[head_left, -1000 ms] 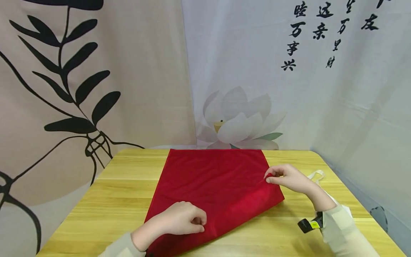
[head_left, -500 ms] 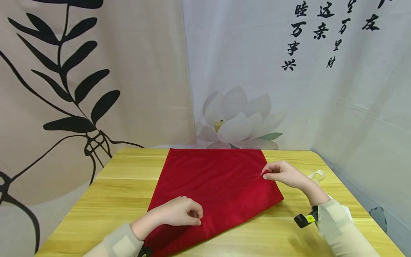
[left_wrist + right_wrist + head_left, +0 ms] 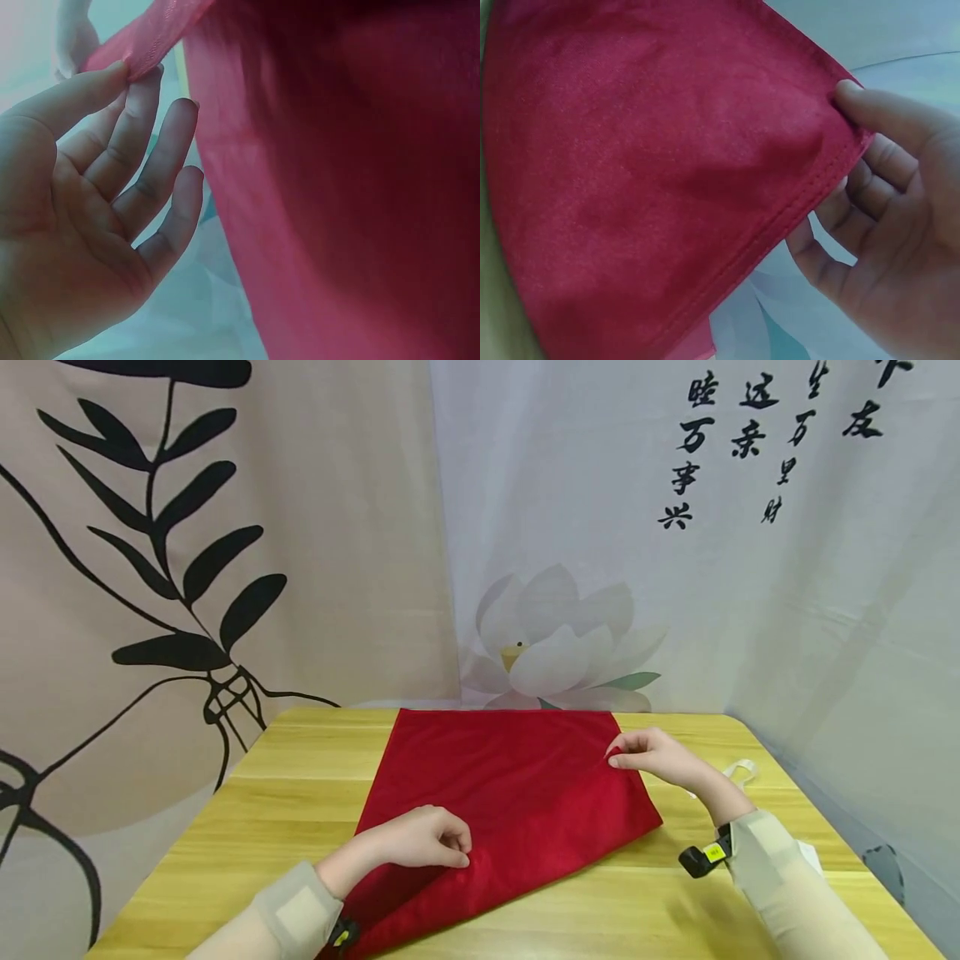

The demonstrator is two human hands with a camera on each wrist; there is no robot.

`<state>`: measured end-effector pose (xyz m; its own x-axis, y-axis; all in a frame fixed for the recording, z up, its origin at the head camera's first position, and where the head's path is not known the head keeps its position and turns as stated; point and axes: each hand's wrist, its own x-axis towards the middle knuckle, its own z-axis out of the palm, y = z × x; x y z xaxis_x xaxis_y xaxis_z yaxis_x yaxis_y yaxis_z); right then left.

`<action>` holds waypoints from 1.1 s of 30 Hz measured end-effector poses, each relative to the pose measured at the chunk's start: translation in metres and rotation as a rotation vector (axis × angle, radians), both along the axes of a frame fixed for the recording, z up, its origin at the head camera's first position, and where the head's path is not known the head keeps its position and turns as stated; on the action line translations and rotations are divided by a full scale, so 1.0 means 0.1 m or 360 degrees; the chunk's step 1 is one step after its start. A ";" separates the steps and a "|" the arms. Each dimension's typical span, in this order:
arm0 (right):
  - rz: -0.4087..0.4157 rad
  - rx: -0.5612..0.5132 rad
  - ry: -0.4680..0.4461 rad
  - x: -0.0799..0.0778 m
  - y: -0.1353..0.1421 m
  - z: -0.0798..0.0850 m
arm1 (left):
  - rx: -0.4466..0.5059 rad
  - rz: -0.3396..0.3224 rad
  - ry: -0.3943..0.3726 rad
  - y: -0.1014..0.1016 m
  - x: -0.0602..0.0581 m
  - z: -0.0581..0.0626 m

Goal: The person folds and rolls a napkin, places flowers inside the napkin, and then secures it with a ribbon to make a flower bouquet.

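A red cloth (image 3: 502, 760) with stitched hems lies over the wooden table, its near part lifted and folded back on a slant. My left hand (image 3: 427, 837) pinches its hemmed edge between thumb and index finger, over the cloth's lower middle. In the left wrist view the other fingers of that left hand (image 3: 112, 187) are spread, and the cloth (image 3: 337, 187) hangs beside them. At the right side, my right hand (image 3: 660, 756) pinches a corner of the cloth. The right wrist view shows the right hand's thumb (image 3: 889, 112) on top of that corner, with the fingers behind it.
Partly hidden behind my right forearm lies a white item with a loop strap (image 3: 741, 768). The wooden table (image 3: 277, 793) ends at a printed curtain (image 3: 360, 527) along the back. A black device (image 3: 703, 857) is strapped to my right wrist.
Both hands have moved away from me, the left slightly leftward too, carrying the pinched edge of the cloth farther over. The grips are the same.
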<state>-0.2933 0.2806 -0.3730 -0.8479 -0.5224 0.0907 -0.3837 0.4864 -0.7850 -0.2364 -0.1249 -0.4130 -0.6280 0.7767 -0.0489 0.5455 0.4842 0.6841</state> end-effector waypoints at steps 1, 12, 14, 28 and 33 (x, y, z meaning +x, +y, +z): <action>-0.0003 -0.0002 -0.0006 -0.01 0.00 0.01 | 0.0001 0.0006 -0.0021 0.00 -0.02 0.00; -0.0005 -0.0043 0.0002 -0.12 -0.05 0.02 | 0.0068 0.0106 -0.0247 -0.06 -0.11 -0.06; 0.0007 -0.0039 0.0003 -0.13 -0.06 0.01 | 0.0077 0.0103 -0.0262 -0.07 -0.11 -0.07; -0.0034 0.0040 -0.0004 -0.28 -0.16 0.07 | 0.0084 0.0101 -0.0230 -0.10 -0.15 -0.05; -0.0040 0.0043 0.0006 -0.32 -0.18 0.07 | 0.0082 0.0111 -0.0211 -0.11 -0.16 -0.04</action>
